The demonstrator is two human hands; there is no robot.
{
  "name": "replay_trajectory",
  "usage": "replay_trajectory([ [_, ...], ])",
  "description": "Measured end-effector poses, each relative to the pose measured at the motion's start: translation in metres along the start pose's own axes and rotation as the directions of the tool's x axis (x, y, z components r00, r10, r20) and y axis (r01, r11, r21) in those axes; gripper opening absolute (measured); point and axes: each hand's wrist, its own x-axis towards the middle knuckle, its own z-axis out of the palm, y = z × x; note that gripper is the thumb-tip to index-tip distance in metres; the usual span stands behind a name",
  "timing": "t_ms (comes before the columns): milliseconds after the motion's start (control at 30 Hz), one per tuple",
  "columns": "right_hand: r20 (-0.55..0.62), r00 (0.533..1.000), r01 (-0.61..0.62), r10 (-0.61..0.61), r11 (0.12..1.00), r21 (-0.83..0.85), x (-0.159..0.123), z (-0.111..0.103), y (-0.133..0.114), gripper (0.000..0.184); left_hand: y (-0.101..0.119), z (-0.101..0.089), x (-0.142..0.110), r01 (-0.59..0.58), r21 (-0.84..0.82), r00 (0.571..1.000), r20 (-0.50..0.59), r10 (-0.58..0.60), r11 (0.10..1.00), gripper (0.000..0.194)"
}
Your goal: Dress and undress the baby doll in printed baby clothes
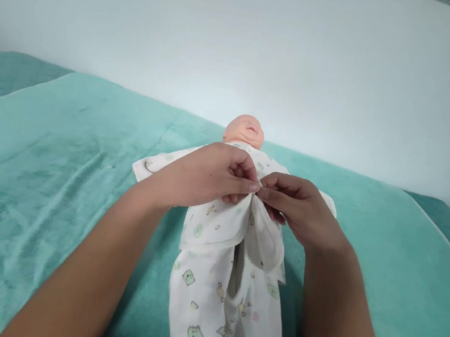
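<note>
A baby doll (245, 130) lies on its back, its head toward the wall. It wears a white printed shirt (215, 224) and matching printed trousers (201, 308). Over the doll's chest my left hand (228, 175) pinches the front edge of the shirt between thumb and fingers. My right hand (293, 200) pinches the shirt's other front edge, its fingertips meeting those of the left. Below the hands the shirt's two front flaps hang apart. Whether a fastener sits between the fingertips is hidden.
A green plush cover (55, 174) spreads under the doll, wrinkled on the left. Behind it rises a plain white wall (188, 30). Darker green fabric (449, 223) shows at the far right and far left.
</note>
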Motion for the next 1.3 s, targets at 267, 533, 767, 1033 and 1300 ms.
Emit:
replay_trajectory([
  [267,0.043,0.999,0.022,-0.032,0.979,0.204,0.009,-0.007,0.016,0.033,-0.009,0.003,0.004,0.050,-0.296,0.998,0.055,-0.035,0.954,0.008],
  [533,0.092,0.995,0.019,-0.030,0.993,0.115,0.009,-0.007,0.013,0.023,-0.013,0.006,0.008,0.073,-0.329,0.997,0.048,-0.061,0.941,0.008],
  [767,0.103,0.994,0.034,-0.039,0.998,0.053,0.008,-0.001,0.002,0.026,-0.015,0.006,0.008,0.073,-0.302,0.997,0.042,-0.063,0.950,0.012],
  [1033,0.150,0.986,0.059,-0.073,0.994,0.089,0.008,-0.005,0.010,0.022,-0.014,0.004,0.007,0.028,-0.351,0.997,0.074,-0.002,0.936,0.010],
  [1300,-0.630,0.745,-0.089,-0.217,0.904,-0.418,0.013,-0.041,0.053,0.025,-0.072,-0.020,-0.023,0.286,0.433,0.873,-0.486,-0.046,0.855,0.025],
])
